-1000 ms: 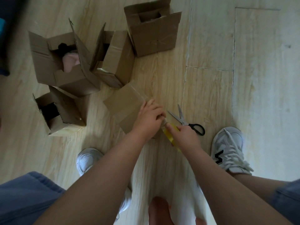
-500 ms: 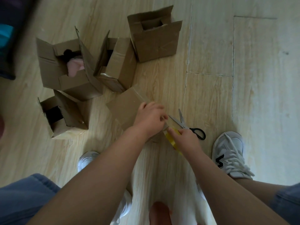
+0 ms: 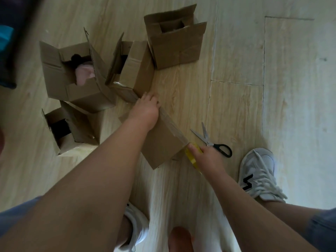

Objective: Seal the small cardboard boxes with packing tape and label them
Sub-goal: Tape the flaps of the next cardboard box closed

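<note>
A closed small cardboard box (image 3: 161, 144) lies on the wooden floor between my arms. A strip of clear tape (image 3: 172, 126) runs along its right edge. My left hand (image 3: 146, 108) presses the far end of the strip onto the box. At the box's near right corner my right hand (image 3: 207, 157) grips a yellowish roll of packing tape (image 3: 192, 158). Black-handled scissors (image 3: 212, 141) lie just right of the box, beside my right hand.
Several open cardboard boxes stand behind: one (image 3: 174, 39) at the top, one (image 3: 131, 70) tipped in the middle, one (image 3: 72, 75) holding pink stuff at left, one (image 3: 72, 128) lower left. My white sneakers (image 3: 260, 173) flank the spot.
My left hand slid away from my right hand along the box edge to its far end, laying tape down. The right hand with the roll stayed at the near corner.
</note>
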Demonstrator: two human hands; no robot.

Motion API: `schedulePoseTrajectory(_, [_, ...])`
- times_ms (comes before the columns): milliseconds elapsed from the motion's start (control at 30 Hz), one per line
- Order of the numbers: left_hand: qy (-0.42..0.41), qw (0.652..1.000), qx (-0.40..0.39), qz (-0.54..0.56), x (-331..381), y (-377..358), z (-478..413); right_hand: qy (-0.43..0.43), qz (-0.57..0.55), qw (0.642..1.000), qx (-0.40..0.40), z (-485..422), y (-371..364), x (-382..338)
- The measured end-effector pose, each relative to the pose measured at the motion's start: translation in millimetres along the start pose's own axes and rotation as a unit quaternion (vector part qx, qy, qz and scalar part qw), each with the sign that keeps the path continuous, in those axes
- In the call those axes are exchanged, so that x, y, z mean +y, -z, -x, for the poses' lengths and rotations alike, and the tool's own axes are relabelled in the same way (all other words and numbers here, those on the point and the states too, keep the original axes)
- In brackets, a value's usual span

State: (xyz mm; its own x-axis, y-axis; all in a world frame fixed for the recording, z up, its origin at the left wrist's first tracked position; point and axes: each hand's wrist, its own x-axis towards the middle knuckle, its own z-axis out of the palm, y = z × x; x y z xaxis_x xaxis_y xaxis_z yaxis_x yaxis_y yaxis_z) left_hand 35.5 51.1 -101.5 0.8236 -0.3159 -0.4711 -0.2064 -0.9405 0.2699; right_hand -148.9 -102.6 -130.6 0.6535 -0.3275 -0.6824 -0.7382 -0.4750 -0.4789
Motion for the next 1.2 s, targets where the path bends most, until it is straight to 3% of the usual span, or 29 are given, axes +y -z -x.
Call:
schedulePoseTrajectory(100, [0.000,0.995,0.075,-0.070,9.0,-12.1,21.5,0.002,-0.001,1.000,-0.023,-1.5,6.2,-2.0])
schedulePoseTrajectory(167, [-0.014,0.993,0.098,-0.061,17.8,-24.3,50.4,0.001,-0.018,0.999,-0.032,-1.0,10.0,-2.9])
schedulePoseTrajectory(267, [0.014,0.999,0.044,-0.025,26.7,-46.6,96.7,0.003,-0.012,0.999,-0.039,2.0,13.9,-5.6])
schedulePoseTrajectory(367, [0.057,0.996,-0.034,-0.068,24.8,-61.7,119.3,0.007,-0.024,0.999,-0.038,6.0,18.6,-8.8])
schedulePoseTrajectory(500, [0.054,0.991,-0.026,-0.120,18.2,-60.3,122.6,0.023,-0.053,0.996,-0.065,14.0,21.3,-3.2])
schedulePoseTrajectory(667, [0.178,0.979,-0.039,-0.094,24.2,-67.3,137.0,0.081,-0.006,0.996,-0.028,21.2,26.8,-13.5])
schedulePoseTrajectory(733, [0.207,0.973,0.003,-0.102,28.4,-64.1,143.2,0.115,0.041,0.992,-0.014,15.1,29.3,-21.1])
schedulePoseTrajectory(800, [0.192,0.971,0.072,-0.127,29.8,-53.7,140.4,0.129,0.065,0.989,-0.021,7.4,32.1,-26.6])
schedulePoseTrajectory(867, [0.119,0.978,0.105,-0.135,30.0,-45.1,131.3,0.137,0.095,0.986,-0.027,0.2,34.2,-29.9])
schedulePoseTrajectory(1000, [-0.081,0.988,0.041,-0.126,24.6,-45.7,110.2,0.160,0.187,0.968,-0.040,-10.0,40.7,-36.5])
schedulePoseTrajectory(1200, [0.015,0.997,0.049,-0.058,14.2,-52.9,98.5,0.211,0.256,0.943,0.008,-22.2,45.5,-46.5])
